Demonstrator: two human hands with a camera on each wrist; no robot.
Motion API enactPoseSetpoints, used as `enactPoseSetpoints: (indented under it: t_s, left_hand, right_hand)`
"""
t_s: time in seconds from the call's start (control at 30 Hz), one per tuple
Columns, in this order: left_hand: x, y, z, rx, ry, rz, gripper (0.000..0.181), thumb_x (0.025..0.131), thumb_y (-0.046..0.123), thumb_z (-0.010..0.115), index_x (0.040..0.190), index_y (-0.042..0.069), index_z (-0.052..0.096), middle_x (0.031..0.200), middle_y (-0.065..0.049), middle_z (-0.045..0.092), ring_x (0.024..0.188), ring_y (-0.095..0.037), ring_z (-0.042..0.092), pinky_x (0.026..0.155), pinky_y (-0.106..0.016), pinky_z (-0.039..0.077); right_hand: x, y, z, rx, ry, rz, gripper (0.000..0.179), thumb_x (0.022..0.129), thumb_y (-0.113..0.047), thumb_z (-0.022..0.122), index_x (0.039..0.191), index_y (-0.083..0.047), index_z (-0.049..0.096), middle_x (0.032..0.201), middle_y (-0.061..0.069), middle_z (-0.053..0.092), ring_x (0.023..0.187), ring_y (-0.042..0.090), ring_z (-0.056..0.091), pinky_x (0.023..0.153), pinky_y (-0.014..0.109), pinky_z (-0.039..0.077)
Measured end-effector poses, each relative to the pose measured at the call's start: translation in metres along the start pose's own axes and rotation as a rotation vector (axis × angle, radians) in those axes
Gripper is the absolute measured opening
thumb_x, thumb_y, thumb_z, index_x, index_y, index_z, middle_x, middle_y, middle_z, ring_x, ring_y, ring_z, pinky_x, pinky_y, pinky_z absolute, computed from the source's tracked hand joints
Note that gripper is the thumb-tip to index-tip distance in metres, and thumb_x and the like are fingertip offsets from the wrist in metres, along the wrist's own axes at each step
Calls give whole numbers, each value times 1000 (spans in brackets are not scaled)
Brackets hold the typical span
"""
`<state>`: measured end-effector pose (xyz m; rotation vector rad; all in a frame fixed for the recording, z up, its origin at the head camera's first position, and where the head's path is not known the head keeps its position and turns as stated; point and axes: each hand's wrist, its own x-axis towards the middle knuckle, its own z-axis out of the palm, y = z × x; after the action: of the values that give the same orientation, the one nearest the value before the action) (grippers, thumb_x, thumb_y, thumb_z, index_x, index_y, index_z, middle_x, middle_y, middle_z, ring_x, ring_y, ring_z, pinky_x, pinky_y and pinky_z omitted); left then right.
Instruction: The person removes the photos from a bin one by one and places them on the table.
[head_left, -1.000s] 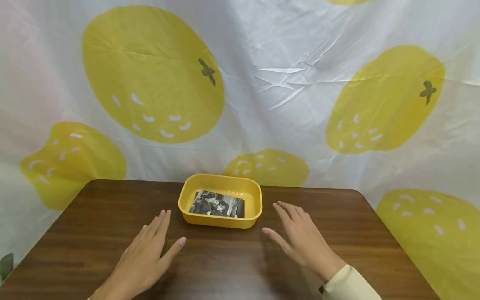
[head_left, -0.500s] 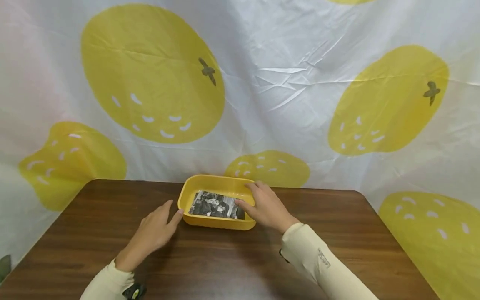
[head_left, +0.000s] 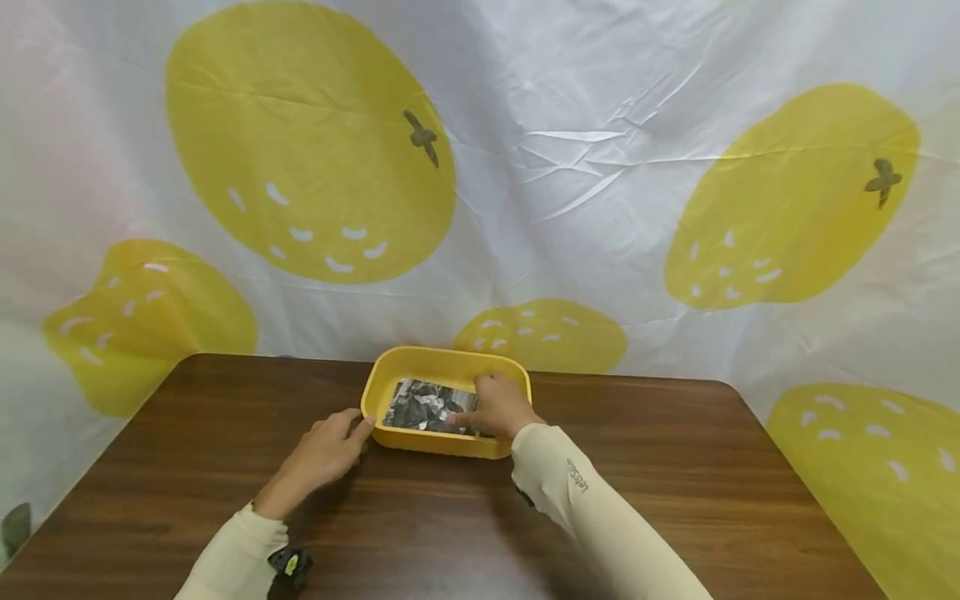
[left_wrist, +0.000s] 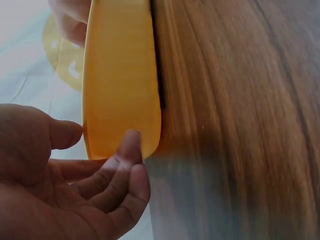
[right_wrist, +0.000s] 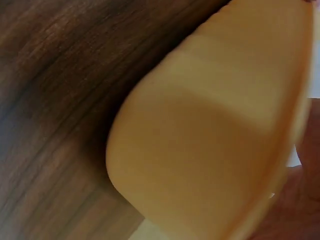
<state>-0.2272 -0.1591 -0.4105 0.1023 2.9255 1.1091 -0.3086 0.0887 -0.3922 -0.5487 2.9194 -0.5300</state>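
Observation:
A shallow yellow plastic basin (head_left: 450, 446) stands near the table's far edge, with a black-and-white picture card (head_left: 420, 408) lying face up inside. My left hand (head_left: 326, 450) holds the basin's left end. In the left wrist view its thumb meets the rim and its fingers curl against the outer wall (left_wrist: 122, 100). Over the basin's right wall reaches my right hand (head_left: 504, 407), its thumb and fingers spread apart above the card's right end, which they partly cover. Only part of that hand shows past the rim in the right wrist view.
The brown wood-grain table (head_left: 420, 525) has rounded far corners. Right behind it hangs a white cloth (head_left: 570, 250) printed with big yellow fruit. Both forearms wear pale sleeves, and a dark device (head_left: 291, 565) is strapped at the left wrist.
Both hands have moved forward from beside the basin. The left has come to the basin's left end; the right has passed over the right rim and down towards the card. The basin stays put.

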Motion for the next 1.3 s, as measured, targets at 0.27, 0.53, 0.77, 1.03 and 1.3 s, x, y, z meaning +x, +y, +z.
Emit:
enactPoseSetpoints:
  t_s: [0.27,0.53,0.77,1.03,1.3]
  left_hand:
    - [10,5,1,-98,23,-8,42,100,27,44,126,-6,50,70,-3,62,56,-13,56,53,-30,44]
    - [28,3,5,-117,94,-56,41,99,25,45,128,-5,50,70,-5,64,56,-12,56,52,-29,41]
    - [30,1,9,-168,124,-108,39,98,21,48,128,-3,52,68,-3,64,56,-13,57,51,-29,41]
    - [28,5,7,-239,101,-123,39,98,18,46,128,-7,50,67,-3,64,55,-13,57,51,-27,42]
    - [29,3,6,-334,76,-156,40,98,14,43,130,-10,47,69,-7,63,57,-14,56,53,-27,43]
  right_hand:
    - [9,3,11,-73,-10,102,46,65,-53,80,67,-14,57,109,14,53,102,37,49,80,47,44]
    - [21,11,20,-65,24,147,46,61,-49,84,75,-13,60,120,17,47,109,38,43,85,50,42]
    - [29,16,30,-102,185,111,74,57,-44,89,111,-7,55,109,17,55,101,36,52,81,47,47]
    - [19,15,17,25,308,44,30,76,-14,77,95,-8,55,81,11,62,76,29,60,69,43,49]
    - [14,14,-5,242,364,1,26,77,0,70,101,-8,63,84,7,65,76,23,60,68,37,50]
